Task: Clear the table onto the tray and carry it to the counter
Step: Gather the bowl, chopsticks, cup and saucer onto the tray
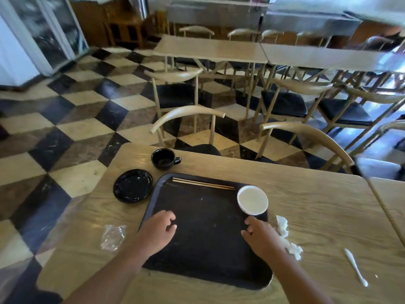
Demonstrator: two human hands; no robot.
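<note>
A black tray (206,238) lies on the wooden table (317,205). A pair of chopsticks (202,183) rests along its far rim and a white bowl (252,200) sits in its far right corner. My left hand (158,231) hovers over the tray's left side, fingers loosely curled, holding nothing. My right hand (260,236) is over the right side, just below the bowl, also empty. Off the tray are a black plate (132,188), a black cup (164,158), a clear plastic wrapper (112,236), a crumpled white napkin (286,236) and a white plastic utensil (355,267).
Beige chairs with black seats (188,119) stand at the table's far edge, with more tables (210,49) and chairs behind them. A checkered floor (65,128) opens to the left. A steel counter (306,20) runs along the back wall.
</note>
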